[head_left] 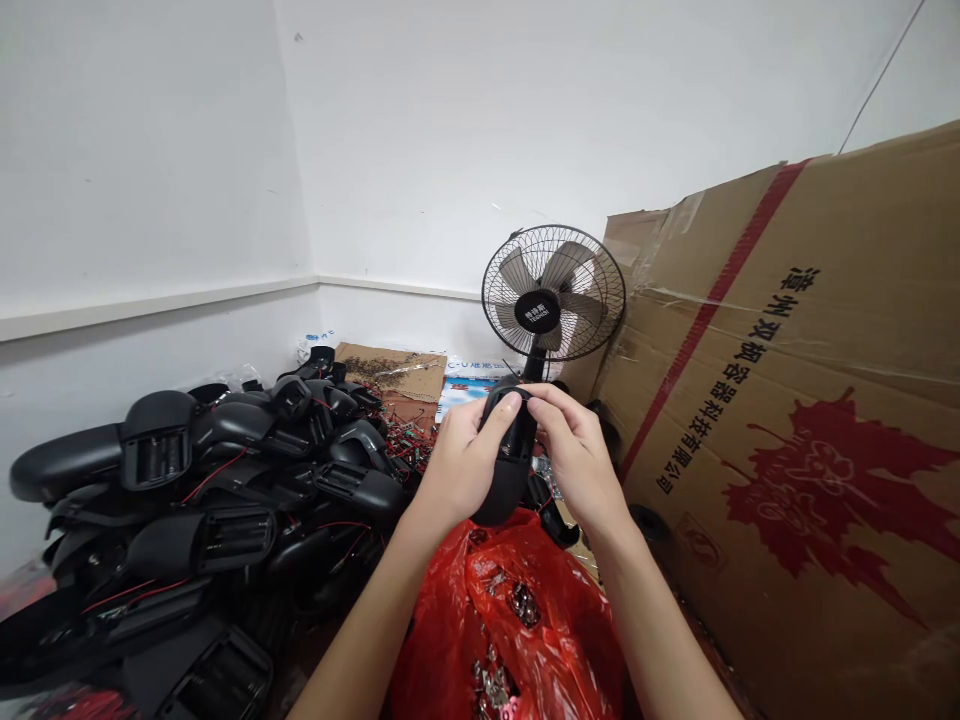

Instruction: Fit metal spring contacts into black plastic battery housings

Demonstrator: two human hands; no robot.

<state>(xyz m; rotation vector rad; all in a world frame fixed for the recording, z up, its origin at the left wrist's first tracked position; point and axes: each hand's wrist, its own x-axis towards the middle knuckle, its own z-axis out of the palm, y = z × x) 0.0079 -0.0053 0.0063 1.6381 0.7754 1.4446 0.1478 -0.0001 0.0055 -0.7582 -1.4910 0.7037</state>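
Observation:
Between my two hands is a black plastic housing (501,492), held up above an open red plastic bag (442,620). My left hand (466,450) wraps its left side, with the thumb pressed on the upper part. At the top right edge of the housing, the thumb and fingers of my right hand (574,445) are pinched together; anything small between them is hidden. A dark recess shows in the housing between the hands. Inside the bag lie many small shiny metal pieces (495,685).
A heap of similar black housings (232,530) with battery compartments and red wires fills the left. Behind my hands stand a fan (553,292), a flat cardboard piece (397,372) and scattered small wired parts (409,440). A large cardboard box (787,400) walls off the right.

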